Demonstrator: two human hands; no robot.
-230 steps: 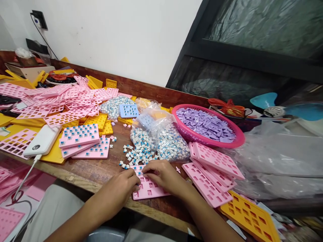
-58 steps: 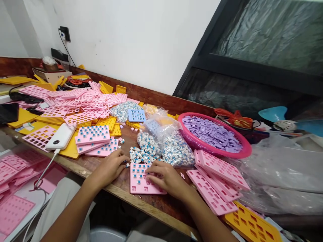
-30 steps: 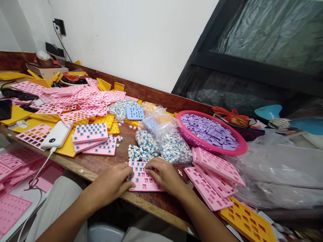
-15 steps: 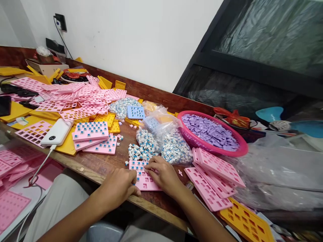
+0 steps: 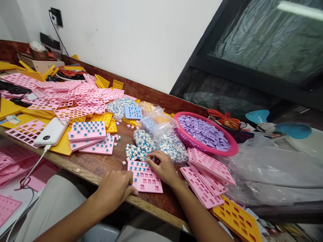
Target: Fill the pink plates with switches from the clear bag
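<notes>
A pink keyboard plate lies at the table's front edge, blue-and-white keyboard switches seated in its upper rows and left side; other sockets are bare. My left hand grips its left edge between thumb and curled fingers. Above its upper right corner, my right hand has thumb and forefinger drawn together at the loose pile of keyboard switches. What those fingertips hold, if anything, is too small to tell. Behind the pile sits a clear plastic bag full of similar switches.
Pink plates with switches are stacked on the left beside a white power bank with a cable. Right of my hands are bare pink plates, a yellow plate and a pink basket of purple keycaps.
My right hand has moved off the plate's sockets, up and away to the switch pile, uncovering the plate's right side. My left hand keeps its grip; the camera view has shifted slightly.
</notes>
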